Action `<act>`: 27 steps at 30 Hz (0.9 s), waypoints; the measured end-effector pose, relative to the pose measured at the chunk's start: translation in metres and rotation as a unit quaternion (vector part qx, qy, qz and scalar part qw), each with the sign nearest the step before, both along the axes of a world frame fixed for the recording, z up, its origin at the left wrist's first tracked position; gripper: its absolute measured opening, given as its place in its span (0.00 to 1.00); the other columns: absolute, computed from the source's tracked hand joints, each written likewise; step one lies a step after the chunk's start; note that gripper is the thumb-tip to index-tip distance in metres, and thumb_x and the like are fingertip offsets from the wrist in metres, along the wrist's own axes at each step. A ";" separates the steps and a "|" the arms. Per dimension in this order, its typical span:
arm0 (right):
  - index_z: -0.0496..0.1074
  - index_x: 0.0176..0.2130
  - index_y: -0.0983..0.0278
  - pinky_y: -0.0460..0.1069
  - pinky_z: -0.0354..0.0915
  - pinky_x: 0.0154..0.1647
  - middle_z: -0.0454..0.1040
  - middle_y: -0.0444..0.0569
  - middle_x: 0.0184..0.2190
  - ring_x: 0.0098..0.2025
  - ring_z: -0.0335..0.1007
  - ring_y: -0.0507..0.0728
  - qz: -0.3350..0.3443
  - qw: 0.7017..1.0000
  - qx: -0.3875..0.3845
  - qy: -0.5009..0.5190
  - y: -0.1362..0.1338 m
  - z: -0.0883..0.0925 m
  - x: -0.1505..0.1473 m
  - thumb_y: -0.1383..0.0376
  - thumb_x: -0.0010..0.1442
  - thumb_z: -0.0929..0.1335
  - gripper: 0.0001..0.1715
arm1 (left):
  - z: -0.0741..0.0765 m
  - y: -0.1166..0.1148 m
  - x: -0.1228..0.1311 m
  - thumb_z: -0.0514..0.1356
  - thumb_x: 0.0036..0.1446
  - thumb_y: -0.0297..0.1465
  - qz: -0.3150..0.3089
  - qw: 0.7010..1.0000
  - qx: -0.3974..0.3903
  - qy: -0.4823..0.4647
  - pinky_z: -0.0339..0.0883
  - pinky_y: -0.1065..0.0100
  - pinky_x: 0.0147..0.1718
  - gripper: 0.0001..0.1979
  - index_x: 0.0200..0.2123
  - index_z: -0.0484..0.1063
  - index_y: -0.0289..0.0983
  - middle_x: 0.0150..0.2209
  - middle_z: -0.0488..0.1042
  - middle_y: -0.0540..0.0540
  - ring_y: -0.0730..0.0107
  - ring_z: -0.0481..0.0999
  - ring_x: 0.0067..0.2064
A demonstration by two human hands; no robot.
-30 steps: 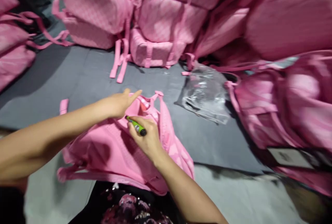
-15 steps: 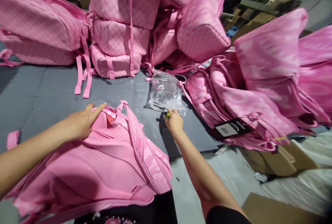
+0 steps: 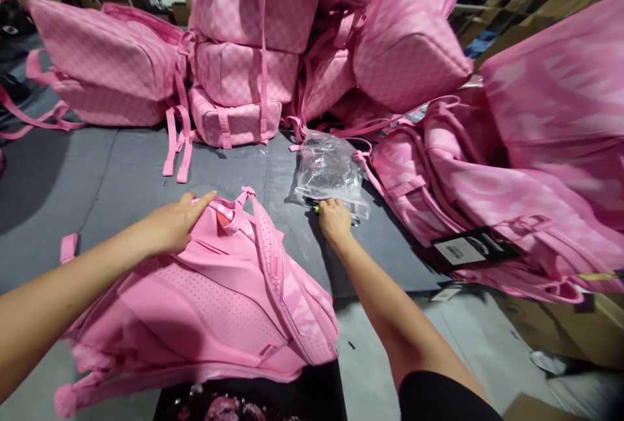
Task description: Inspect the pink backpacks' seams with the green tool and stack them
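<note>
A pink backpack (image 3: 224, 291) lies in front of me, its dotted back panel and a shoulder strap facing up. My left hand (image 3: 173, 223) grips its upper edge near the top loop, index finger stretched along the rim and the other fingers partly hidden. Beyond it, a clear plastic bag (image 3: 329, 164) rests on the grey-covered table (image 3: 141, 167). At that bag's near edge, my right hand (image 3: 335, 219) is closed around a small black and yellow-green object (image 3: 316, 208), mostly covered by the fingers, so its kind is unclear.
Checkered pink backpacks (image 3: 253, 12) are stacked along the back, with another pair (image 3: 112, 63) at the left. Camouflage-patterned pink backpacks (image 3: 507, 200) crowd the right, one bearing a black and white tag (image 3: 468, 249). A cardboard box (image 3: 560, 323) stands below the table at the right.
The camera has turned left, so everything sits farther right in view. My right hand is now closed more fully at the plastic bag's near edge. My left hand keeps its place on the backpack.
</note>
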State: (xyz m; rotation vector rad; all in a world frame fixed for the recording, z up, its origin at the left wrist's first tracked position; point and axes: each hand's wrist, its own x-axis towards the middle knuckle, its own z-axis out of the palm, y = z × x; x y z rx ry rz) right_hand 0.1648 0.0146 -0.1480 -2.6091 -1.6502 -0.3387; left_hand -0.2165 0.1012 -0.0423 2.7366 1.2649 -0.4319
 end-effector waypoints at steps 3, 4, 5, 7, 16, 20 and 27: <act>0.77 0.44 0.67 0.51 0.64 0.45 0.75 0.57 0.50 0.51 0.69 0.61 -0.008 1.000 0.005 0.003 -0.013 0.012 0.004 0.72 0.66 0.62 0.15 | 0.001 -0.001 -0.001 0.57 0.56 0.25 0.004 1.000 -0.001 -0.009 0.73 0.60 0.42 0.49 0.74 0.32 0.47 0.65 0.58 0.34 0.50 0.78 0.51; 0.76 0.45 0.67 0.51 0.65 0.45 0.74 0.57 0.51 0.51 0.70 0.60 -0.016 1.000 0.010 0.004 -0.018 0.016 0.005 0.72 0.67 0.61 0.15 | 0.001 -0.002 -0.002 0.57 0.56 0.25 0.003 1.000 0.003 -0.013 0.73 0.59 0.42 0.49 0.74 0.33 0.46 0.65 0.58 0.33 0.49 0.78 0.51; 0.75 0.46 0.67 0.52 0.66 0.46 0.73 0.56 0.52 0.51 0.70 0.60 -0.022 1.000 0.015 0.005 -0.022 0.019 0.006 0.70 0.68 0.62 0.14 | 0.001 -0.002 -0.003 0.56 0.56 0.26 0.001 1.000 0.007 -0.021 0.73 0.59 0.43 0.48 0.74 0.34 0.46 0.65 0.59 0.33 0.48 0.77 0.52; 0.74 0.47 0.67 0.55 0.68 0.49 0.73 0.54 0.52 0.51 0.71 0.59 -0.018 1.000 0.014 0.016 -0.029 0.020 0.006 0.66 0.69 0.64 0.11 | 0.002 -0.004 -0.005 0.56 0.55 0.25 -0.003 0.999 0.012 -0.037 0.73 0.58 0.43 0.47 0.74 0.36 0.45 0.65 0.59 0.31 0.46 0.76 0.54; 0.76 0.40 0.66 0.56 0.70 0.50 0.76 0.54 0.49 0.50 0.73 0.60 0.012 0.985 0.106 0.138 -0.059 0.027 -0.014 0.63 0.65 0.69 0.08 | 0.007 -0.018 -0.010 0.58 0.53 0.24 0.001 0.998 0.031 -0.058 0.73 0.56 0.46 0.48 0.73 0.39 0.43 0.64 0.60 0.29 0.44 0.76 0.56; 0.77 0.38 0.70 0.53 0.69 0.39 0.79 0.56 0.38 0.40 0.74 0.61 0.023 0.952 0.211 0.221 -0.066 0.055 -0.049 0.59 0.63 0.65 0.18 | 0.011 -0.026 -0.009 0.58 0.53 0.22 0.004 0.998 0.038 -0.059 0.73 0.56 0.46 0.48 0.73 0.40 0.42 0.62 0.62 0.28 0.43 0.76 0.55; 0.75 0.29 0.64 0.47 0.62 0.26 0.73 0.44 0.23 0.25 0.67 0.53 0.196 0.870 0.253 0.374 -0.067 0.083 -0.156 0.51 0.58 0.69 0.19 | 0.009 -0.038 -0.015 0.54 0.52 0.19 -0.010 0.993 0.078 -0.083 0.73 0.59 0.42 0.48 0.73 0.40 0.44 0.58 0.65 0.32 0.49 0.78 0.50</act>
